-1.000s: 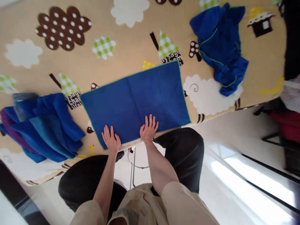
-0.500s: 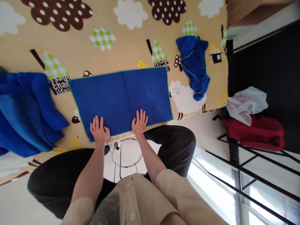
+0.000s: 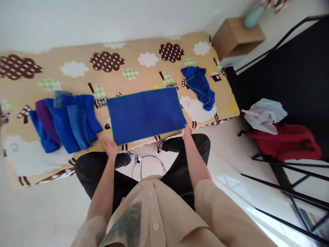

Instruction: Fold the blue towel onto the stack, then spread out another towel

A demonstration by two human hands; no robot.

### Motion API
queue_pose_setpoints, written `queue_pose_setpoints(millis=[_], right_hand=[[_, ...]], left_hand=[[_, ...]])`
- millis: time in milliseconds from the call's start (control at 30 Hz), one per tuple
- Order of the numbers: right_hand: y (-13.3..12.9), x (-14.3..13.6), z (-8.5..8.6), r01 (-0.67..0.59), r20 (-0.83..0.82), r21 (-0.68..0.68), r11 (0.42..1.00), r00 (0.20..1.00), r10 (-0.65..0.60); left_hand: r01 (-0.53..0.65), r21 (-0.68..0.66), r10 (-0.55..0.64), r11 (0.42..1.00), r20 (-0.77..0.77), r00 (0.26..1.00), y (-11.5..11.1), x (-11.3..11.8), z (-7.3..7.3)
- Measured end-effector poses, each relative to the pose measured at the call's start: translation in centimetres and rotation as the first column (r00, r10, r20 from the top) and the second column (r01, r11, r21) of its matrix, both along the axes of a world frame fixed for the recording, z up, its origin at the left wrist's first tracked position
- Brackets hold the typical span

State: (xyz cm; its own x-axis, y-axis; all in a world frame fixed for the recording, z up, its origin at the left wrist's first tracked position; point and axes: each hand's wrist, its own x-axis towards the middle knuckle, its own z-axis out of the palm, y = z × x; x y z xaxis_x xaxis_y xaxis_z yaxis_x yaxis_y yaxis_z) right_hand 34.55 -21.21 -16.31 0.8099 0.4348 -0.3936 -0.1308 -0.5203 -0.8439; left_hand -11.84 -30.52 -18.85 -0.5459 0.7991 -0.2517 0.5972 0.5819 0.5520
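Observation:
A blue towel (image 3: pixel 146 115) with a green edge lies spread flat, its long side toward me and a faint crease down its middle. At its near left corner is my left hand (image 3: pixel 110 149), fingers stretched apart and the thumb side against the corner. My right hand (image 3: pixel 187 131) is closed at the near right corner, fingers bent around the edge; the fingertips are partly hidden. Right of the towel lies a crumpled blue cloth (image 3: pixel 199 85) with green trim. Several blue cloths (image 3: pixel 60 123), one purple cloth (image 3: pixel 46 118) among them, lie in a loose row on the left.
All the cloths rest on a bed-like surface with a patterned beige cover (image 3: pixel 144 77). Beyond its right end are a wooden box shelf (image 3: pixel 228 34) with a vase (image 3: pixel 254 17), a white plastic bag (image 3: pixel 266 113) and a red bag (image 3: pixel 290 140). Black metal bars (image 3: pixel 288 185) stand at right.
My hands have slid apart from the towel's middle, the left to the near left corner and the right to the near right corner. The camera view has pulled back and shows more.

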Motion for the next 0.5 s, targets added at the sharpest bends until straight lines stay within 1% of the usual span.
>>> queue_pose_setpoints(millis=[33, 67, 100, 133, 167, 200, 233, 267, 300, 367, 433, 500], right_hand=[[-1.0, -1.2, 0.6, 0.016, -0.047, 0.035, 0.999, 0.999, -0.014], [-2.2, -2.7, 1.0, 0.038, -0.128, 0.047, 0.998, 0.991, -0.031], [-3.5, -4.4, 1.3, 0.055, -0.238, 0.053, 0.997, 0.970, -0.041], [-4.9, -6.2, 1.4, 0.055, -0.373, 0.054, 0.997, 0.927, -0.031], [-6.3, -8.0, 1.5, 0.039, -0.515, 0.041, 0.998, 0.857, -0.012], [-7.5, -9.7, 1.5, 0.020, -0.590, 0.033, 0.999, 0.807, 0.003], [-8.6, -11.3, 1.4, 0.007, -0.641, 0.039, 0.999, 0.767, 0.020], [-9.4, -12.8, 1.3, 0.000, -0.676, 0.050, 0.999, 0.736, 0.034], [-10.1, -14.1, 1.2, -0.001, -0.699, 0.066, 0.998, 0.714, 0.047], [-11.1, -15.9, 0.9, 0.005, -0.743, 0.099, 0.995, 0.665, 0.070], [-11.5, -17.0, 0.4, 0.007, -0.772, 0.123, 0.992, 0.630, 0.091], [-11.6, -17.7, 0.0, 0.004, -0.784, 0.147, 0.989, 0.611, 0.113]], left_hand=[[-0.015, -0.008, 0.015, 1.000, 0.014, 1.000, -0.5, 0.1, 1.1], [0.034, -0.008, -0.034, 0.999, 0.017, 0.999, -1.2, 0.4, 2.3], [0.138, -0.002, -0.138, 0.990, 0.006, 0.990, -2.1, 0.8, 3.7], [0.263, 0.007, -0.263, 0.965, -0.024, 0.964, -3.2, 1.2, 5.3], [0.388, 0.015, -0.386, 0.921, -0.065, 0.920, -4.7, 1.7, 6.9], [0.485, 0.025, -0.478, 0.874, -0.123, 0.869, -6.5, 2.1, 8.5], [0.521, 0.046, -0.502, 0.852, -0.211, 0.839, -8.4, 2.5, 10.1], [0.518, 0.074, -0.476, 0.852, -0.303, 0.826, -10.6, 2.8, 11.6], [0.488, 0.104, -0.418, 0.867, -0.384, 0.824, -12.7, 3.2, 12.8], [0.386, 0.149, -0.272, 0.910, -0.488, 0.830, -16.5, 3.7, 14.7], [0.292, 0.155, -0.173, 0.944, -0.518, 0.837, -19.1, 4.2, 15.7], [0.249, 0.130, -0.149, 0.960, -0.515, 0.844, -20.1, 4.7, 16.1]])
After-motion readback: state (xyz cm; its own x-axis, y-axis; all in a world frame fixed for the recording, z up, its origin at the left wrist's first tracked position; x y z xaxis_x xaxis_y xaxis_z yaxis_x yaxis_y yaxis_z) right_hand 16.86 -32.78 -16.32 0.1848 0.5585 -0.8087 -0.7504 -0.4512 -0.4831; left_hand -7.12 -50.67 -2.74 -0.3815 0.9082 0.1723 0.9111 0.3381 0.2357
